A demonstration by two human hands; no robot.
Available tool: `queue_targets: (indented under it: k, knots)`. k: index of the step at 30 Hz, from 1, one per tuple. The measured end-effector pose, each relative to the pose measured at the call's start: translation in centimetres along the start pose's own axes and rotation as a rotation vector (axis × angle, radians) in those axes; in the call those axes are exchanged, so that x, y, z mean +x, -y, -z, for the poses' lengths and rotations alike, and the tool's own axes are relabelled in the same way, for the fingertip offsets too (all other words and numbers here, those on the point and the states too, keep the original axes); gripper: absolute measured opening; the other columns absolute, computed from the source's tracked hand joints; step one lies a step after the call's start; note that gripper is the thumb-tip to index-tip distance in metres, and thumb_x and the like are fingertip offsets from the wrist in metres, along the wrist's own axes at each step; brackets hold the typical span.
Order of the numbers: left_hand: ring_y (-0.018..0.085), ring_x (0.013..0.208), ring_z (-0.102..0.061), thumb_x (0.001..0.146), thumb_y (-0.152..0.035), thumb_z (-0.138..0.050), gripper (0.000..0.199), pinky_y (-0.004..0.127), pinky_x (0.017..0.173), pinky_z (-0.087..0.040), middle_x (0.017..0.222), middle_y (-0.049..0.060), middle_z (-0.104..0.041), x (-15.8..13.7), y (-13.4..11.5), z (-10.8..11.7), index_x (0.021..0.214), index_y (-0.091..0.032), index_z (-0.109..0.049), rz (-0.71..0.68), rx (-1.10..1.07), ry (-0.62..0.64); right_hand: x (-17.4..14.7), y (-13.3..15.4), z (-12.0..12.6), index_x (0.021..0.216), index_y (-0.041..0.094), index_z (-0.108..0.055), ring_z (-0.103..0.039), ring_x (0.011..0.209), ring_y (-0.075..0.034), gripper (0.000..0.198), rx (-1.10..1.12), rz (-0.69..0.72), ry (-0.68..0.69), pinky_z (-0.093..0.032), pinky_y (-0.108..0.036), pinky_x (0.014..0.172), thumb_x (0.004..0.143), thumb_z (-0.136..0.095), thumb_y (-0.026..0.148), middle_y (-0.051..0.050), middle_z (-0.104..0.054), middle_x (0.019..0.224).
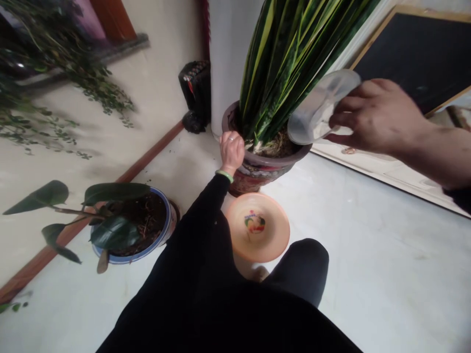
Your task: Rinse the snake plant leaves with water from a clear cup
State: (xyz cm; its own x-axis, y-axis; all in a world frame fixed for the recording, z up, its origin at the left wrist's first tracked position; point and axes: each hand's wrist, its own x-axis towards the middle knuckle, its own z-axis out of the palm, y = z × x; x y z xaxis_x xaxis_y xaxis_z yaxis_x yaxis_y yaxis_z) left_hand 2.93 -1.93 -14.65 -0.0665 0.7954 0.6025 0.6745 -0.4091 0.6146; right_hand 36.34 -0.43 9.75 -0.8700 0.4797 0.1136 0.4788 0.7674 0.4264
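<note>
A tall snake plant (279, 68) with yellow-edged leaves grows in a dark, patterned flowerpot (265, 169). My left hand (231, 153), with a ring and a green bangle, is closed over the pot's near-left rim. On the right, my right hand (379, 117) grips a translucent plastic cup (312, 110). That cup is tilted, its wide end over the pot's right rim beside the leaves. Something whitish shows through its wall, but I cannot make out what. Below the pot, an orange basin (272, 240) with a coloured print inside rests on the floor between my legs.
A broad-leaved plant in a blue-rimmed pot (167, 230) stands at the left near the wall. Trailing vines (99, 88) hang at the upper left. A black container (196, 93) sits by the white column (228, 59). A wood-framed blackboard (415, 54) leans at the right.
</note>
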Motion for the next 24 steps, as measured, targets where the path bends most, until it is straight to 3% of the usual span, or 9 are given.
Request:
queue_targets:
  k: [2, 5, 9, 11, 14, 18, 21, 24]
  knots:
    - [0.03, 0.11, -0.064, 0.116, -0.067, -0.014, 0.07, 0.051, 0.105, -0.046, 0.093, 0.01, -0.065, 0.2, -0.3, 0.3, 0.076, -0.026, -0.054, 0.023, -0.015, 0.039, -2.8, 2.4, 2.1, 0.102, 0.015, -0.078, -0.068, 0.131, -0.032, 0.071, 0.085, -0.145, 0.015, -0.05, -0.055, 0.113, 0.114, -0.034, 0.07, -0.012, -0.076, 0.104]
    - [0.029, 0.117, -0.062, 0.114, -0.071, -0.022, 0.063, 0.05, 0.112, -0.045, 0.099, 0.009, -0.066, 0.5, -0.4, 0.6, 0.077, -0.029, -0.051, 0.077, -0.052, 0.104, -7.4, 7.3, 4.0, 0.108, 0.019, -0.078, -0.069, 0.132, -0.037, 0.063, 0.216, -0.371, -0.109, -0.048, -0.06, 0.112, 0.107, -0.049, 0.075, -0.009, -0.078, 0.114]
    - [0.026, 0.12, -0.055, 0.111, -0.074, -0.018, 0.061, 0.052, 0.122, -0.04, 0.104, 0.011, -0.064, 0.9, -0.5, 0.7, 0.081, -0.029, -0.047, 0.117, -0.049, 0.178, -12.6, 15.6, 2.7, 0.099, 0.025, -0.075, -0.077, 0.106, -0.031, 0.028, 0.378, -0.394, -0.318, -0.058, -0.059, 0.101, 0.098, -0.081, 0.052, -0.006, -0.077, 0.097]
    - [0.024, 0.121, -0.056, 0.114, -0.066, -0.028, 0.055, 0.051, 0.126, -0.039, 0.105, 0.01, -0.063, 1.0, -0.8, 0.8, 0.08, -0.028, -0.046, 0.141, -0.049, 0.181, -14.5, 19.9, 0.0, 0.101, 0.026, -0.076, -0.074, 0.099, -0.03, 0.022, 0.526, -0.418, -0.336, -0.061, -0.055, 0.094, 0.093, -0.088, 0.042, -0.007, -0.078, 0.097]
    - [0.025, 0.126, -0.06, 0.119, -0.049, -0.039, 0.048, 0.048, 0.127, -0.041, 0.107, 0.01, -0.063, 1.1, -1.2, 1.0, 0.078, -0.026, -0.049, 0.174, -0.026, 0.173, -16.5, 25.4, -6.0, 0.1, 0.025, -0.079, -0.071, 0.102, -0.031, 0.013, 0.753, -0.501, -0.214, -0.063, -0.051, 0.093, 0.095, -0.085, 0.035, -0.01, -0.079, 0.098]
    - [0.023, 0.127, -0.063, 0.12, -0.054, -0.019, 0.06, 0.048, 0.129, -0.043, 0.109, 0.011, -0.064, 1.0, -0.7, 0.7, 0.085, -0.024, -0.057, 0.09, 0.015, 0.099, -17.7, 30.1, -15.2, 0.094, 0.024, -0.081, -0.073, 0.11, -0.032, 0.023, 1.007, -0.49, 0.009, -0.064, -0.049, 0.096, 0.103, -0.073, 0.043, -0.011, -0.079, 0.097]
    - [0.021, 0.153, -0.052, 0.116, -0.06, 0.003, 0.08, 0.049, 0.137, -0.036, 0.142, 0.014, -0.063, -0.9, -0.9, 0.4, 0.114, -0.021, -0.066, -0.011, 0.029, -0.026, -18.2, 32.2, -21.2, 0.093, 0.024, -0.082, -0.073, 0.119, -0.033, 0.019, 1.146, -0.38, 0.179, -0.064, -0.052, 0.104, 0.101, -0.073, 0.038, -0.012, -0.081, 0.103]
    - [0.021, 0.171, -0.031, 0.117, -0.064, -0.011, 0.066, 0.05, 0.143, -0.028, 0.177, 0.011, -0.038, -6.9, -2.7, 0.0, 0.155, -0.026, -0.049, 0.165, 0.045, -0.093, -18.6, 33.7, -25.8, 0.093, 0.024, -0.083, -0.071, 0.129, -0.035, 0.013, 1.245, -0.238, 0.226, -0.064, -0.055, 0.107, 0.098, -0.075, 0.034, -0.011, -0.082, 0.108]
